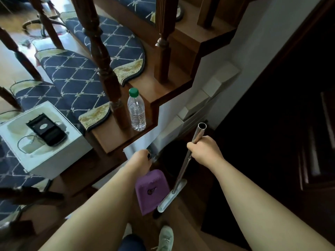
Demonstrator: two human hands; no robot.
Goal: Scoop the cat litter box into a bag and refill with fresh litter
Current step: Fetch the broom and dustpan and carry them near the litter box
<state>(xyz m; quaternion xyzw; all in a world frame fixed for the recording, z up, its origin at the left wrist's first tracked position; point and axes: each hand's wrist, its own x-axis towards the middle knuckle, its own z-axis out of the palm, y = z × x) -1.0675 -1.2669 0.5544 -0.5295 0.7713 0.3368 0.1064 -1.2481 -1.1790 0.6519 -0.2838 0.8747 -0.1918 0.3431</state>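
My left hand point(140, 158) grips the dark handle of a purple dustpan point(151, 192), whose pan hangs down toward the wooden floor. My right hand point(203, 148) is closed around a silver metal pole point(194, 142) that ends below in a pale flat broom head point(171, 197) beside the dustpan. No litter box, bag or litter shows in the head view.
A clear water bottle with a green cap point(136, 110) stands on a wooden stair step. A white box holding a black device point(40, 134) sits on a lower step. Blue patterned stair mats and dark balusters point(101, 57) fill the left; a dark doorway point(281, 124) is at right.
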